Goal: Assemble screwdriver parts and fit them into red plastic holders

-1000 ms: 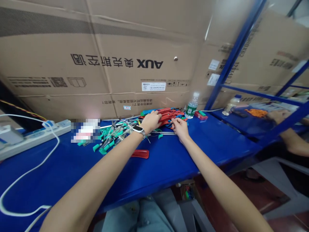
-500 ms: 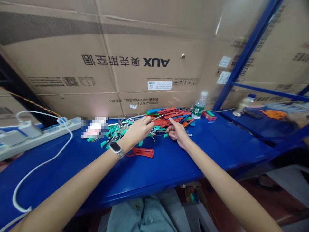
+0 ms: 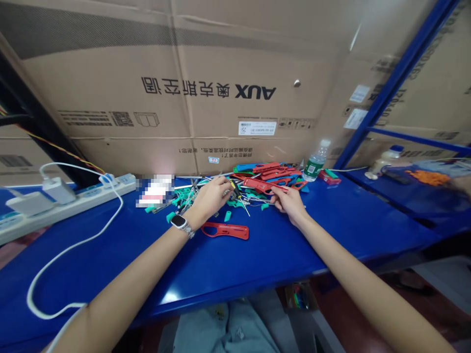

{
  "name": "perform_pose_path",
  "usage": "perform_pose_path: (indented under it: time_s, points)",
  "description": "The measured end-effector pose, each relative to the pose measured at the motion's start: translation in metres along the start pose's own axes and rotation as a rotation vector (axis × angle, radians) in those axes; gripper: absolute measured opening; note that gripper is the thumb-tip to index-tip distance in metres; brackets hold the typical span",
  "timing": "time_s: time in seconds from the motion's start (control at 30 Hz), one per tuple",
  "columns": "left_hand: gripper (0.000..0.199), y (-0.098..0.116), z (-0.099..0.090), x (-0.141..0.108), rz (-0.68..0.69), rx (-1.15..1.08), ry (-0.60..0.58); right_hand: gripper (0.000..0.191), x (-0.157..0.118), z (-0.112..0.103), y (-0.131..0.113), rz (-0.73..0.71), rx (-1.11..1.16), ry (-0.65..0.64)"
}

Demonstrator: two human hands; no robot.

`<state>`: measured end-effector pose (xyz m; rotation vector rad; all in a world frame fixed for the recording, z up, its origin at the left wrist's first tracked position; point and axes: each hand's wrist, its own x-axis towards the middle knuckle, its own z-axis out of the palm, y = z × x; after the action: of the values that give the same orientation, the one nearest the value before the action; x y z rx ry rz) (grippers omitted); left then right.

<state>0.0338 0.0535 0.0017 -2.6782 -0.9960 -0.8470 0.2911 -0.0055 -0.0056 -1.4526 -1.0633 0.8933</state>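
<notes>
My left hand (image 3: 211,196), with a watch on its wrist, holds a small black and yellow screwdriver (image 3: 235,189), its tip pointing down toward the front right. My right hand (image 3: 289,202) pinches the right end of a red plastic shell (image 3: 262,186). Behind it lies a heap of red, blue and orange shells (image 3: 281,171). Green and metal small parts (image 3: 184,195) are spread behind and beside my left hand. Nearer the table's front, another red shell (image 3: 230,230) with an oval loop lies flat, and a small green piece (image 3: 228,215) rests just behind it.
A water bottle (image 3: 315,162) and a small red box (image 3: 329,177) stand right of the heap. On the left are a white power strip (image 3: 88,196) and its cable (image 3: 84,242). A large cardboard box (image 3: 206,59) rises behind the blue table (image 3: 206,274).
My right hand has lifted a red shell away from the heap. The screwdriver in my left hand now points down toward the front. The whole view has shifted, moving everything rightward.
</notes>
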Motion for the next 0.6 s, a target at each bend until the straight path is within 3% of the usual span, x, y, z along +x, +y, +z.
perform_pose_path:
  time_s: [0.13, 0.27, 0.47, 0.6]
  points:
    - [0.016, 0.006, -0.003, -0.006, 0.009, -0.005, -0.041, 0.031, -0.005, -0.012, 0.004, -0.139, -0.52, 0.027]
    - [0.016, 0.004, -0.013, -0.016, 0.022, -0.011, -0.039, 0.026, -0.011, -0.013, 0.001, -0.222, -1.018, 0.084]
    - [0.021, -0.013, -0.035, -0.041, -0.04, -0.063, 0.002, 0.029, -0.012, -0.003, -0.004, -0.322, -1.197, 0.023]
    - [0.023, -0.028, -0.044, -0.053, -0.17, -0.112, 0.054, 0.032, -0.011, 0.006, -0.008, -0.425, -1.209, 0.009]
